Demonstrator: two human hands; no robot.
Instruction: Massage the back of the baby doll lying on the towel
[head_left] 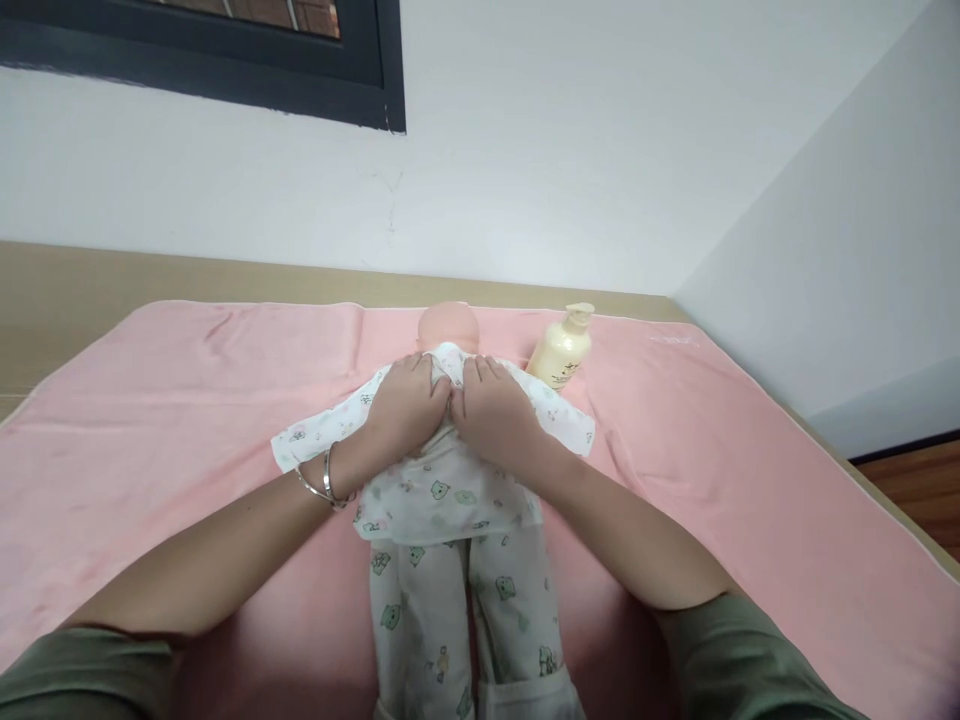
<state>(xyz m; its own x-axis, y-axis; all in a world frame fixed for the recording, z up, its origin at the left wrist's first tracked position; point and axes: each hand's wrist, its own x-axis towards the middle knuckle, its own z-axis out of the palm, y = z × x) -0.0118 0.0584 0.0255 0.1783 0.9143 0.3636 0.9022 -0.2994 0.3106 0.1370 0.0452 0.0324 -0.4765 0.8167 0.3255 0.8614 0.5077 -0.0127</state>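
A doll (448, 326) lies on a pink cloth (285, 345), its bald head toward the wall. It wears a white printed top (450, 500) with both sleeves spread out, and matching trousers (427, 610). On the upper part of the top rests my left hand (411, 402), with silver bangles at the wrist. My right hand (495, 405) lies beside it, the thumbs nearly touching at the middle of the top. Both hands have their fingers bent and pressed on the fabric near the collar; whether they pinch it is partly hidden.
A cream pump bottle (561, 350) stands tilted on the cloth, right of the doll's head, close to the right sleeve. Behind the wooden surface (225, 275) rises a white wall with a dark window frame (390, 70).
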